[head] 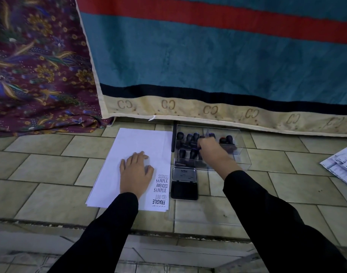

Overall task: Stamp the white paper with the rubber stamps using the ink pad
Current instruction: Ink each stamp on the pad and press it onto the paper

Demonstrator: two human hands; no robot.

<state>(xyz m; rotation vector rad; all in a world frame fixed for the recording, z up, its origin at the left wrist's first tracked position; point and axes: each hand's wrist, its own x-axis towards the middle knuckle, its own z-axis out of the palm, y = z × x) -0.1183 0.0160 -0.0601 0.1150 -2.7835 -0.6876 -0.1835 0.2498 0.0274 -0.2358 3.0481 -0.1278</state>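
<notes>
Black imprints lined one edge of the white paper sheet [137, 142], the rest blank; left hand [134, 170] pressed flat-fingered, right hand [210, 149] reached among black-handled rubber stamps [189, 137], its fingers' grip indiscernible.

Left hand [136, 170] flat; right hand [210, 152] outstretched.

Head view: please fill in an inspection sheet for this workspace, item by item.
Surface: pale tiled floor.
Job's things: white paper sheets, stamped along the right edge; open black ink pad in a metal tin; clear plastic box holding black-handled rubber stamps.
Clutter: printed papers at far right; clear plastic lid on the floor nearer the person.
Grippers: left hand flat on the paper; right hand inside the box among the stamps, grip hidden.
Cables: nothing seen.
Surroundings: teal blanket with a red stripe; maroon floral cloth.
</notes>
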